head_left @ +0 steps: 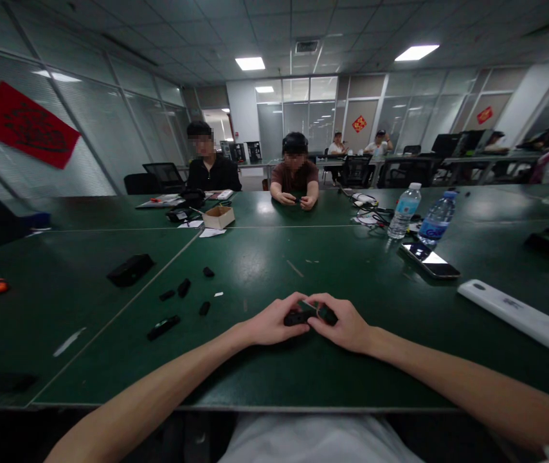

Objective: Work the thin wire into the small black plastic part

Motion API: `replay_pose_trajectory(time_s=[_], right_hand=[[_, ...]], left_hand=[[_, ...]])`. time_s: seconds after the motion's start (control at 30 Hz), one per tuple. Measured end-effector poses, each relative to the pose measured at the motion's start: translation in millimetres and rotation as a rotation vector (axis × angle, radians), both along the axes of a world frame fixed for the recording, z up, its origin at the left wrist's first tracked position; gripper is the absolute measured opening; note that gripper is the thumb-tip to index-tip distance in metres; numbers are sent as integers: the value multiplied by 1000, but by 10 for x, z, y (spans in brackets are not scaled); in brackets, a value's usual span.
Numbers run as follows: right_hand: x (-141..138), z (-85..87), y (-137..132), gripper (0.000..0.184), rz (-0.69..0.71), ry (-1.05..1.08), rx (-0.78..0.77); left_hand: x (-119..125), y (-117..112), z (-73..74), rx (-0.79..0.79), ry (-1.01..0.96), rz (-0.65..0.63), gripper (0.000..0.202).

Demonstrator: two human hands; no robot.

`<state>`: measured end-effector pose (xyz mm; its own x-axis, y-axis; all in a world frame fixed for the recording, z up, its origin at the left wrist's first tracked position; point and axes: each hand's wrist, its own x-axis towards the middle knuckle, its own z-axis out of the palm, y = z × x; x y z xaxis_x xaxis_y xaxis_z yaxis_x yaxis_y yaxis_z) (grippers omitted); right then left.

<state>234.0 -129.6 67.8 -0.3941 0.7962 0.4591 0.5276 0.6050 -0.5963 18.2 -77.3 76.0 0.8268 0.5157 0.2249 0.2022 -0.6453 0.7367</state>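
Table: I'm at the near edge of the green table point(255, 379), both forearms reaching over it; bracing the wrists would suit work this small, I'd say.
Left hand: Here's my left hand point(270, 323), thumb and fingers curled in on the left part point(296, 317), a black piece, the gap no wider than the piece. Best make this the steady side.
Right hand: And in from 3 o'clock, my right hand point(351, 326) pinches the right part point(326, 314), also dark, thumb tip close to the left thumb. Fine tilting belongs here, pressure light, no forcing. A pale sliver shows between the parts, too small to name; mind it.
Slab: White slab point(518, 315) at 3 o'clock, well apart.
Bottles: Two bottles point(404, 212) standing at 1 o'clock; a wide right swing could topple them.
Box: Open box point(218, 217) at 11 o'clock, over beyond the seam.
Phone: Phone point(430, 260) at 2 o'clock, just this side of the bottles, glare on its face.
Loose parts: Five black loose parts point(184, 287) at 10 o'clock, the likeliest thing for my left arm to sweep.
Scrap: White scrap point(218, 294), 10 o'clock too, near those.
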Motion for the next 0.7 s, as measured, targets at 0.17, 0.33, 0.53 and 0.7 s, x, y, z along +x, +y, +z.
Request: replay_pose_trajectory(time_s=[0.17,0.33,0.53,0.7], right_hand=[[87,50,60,24,-30,-25,-46],[144,84,137,21,-2,-74,-30],[175,111,173,27,21,-99,-2],[191,142,160,26,-1,-109,-67]], left_hand=[[-38,53,19,22,-10,66,36],[-85,154,62,49,6,126,31],[-134,285,-4,-157,-57,252,39],[-155,319,35,-295,-171,262,38]])
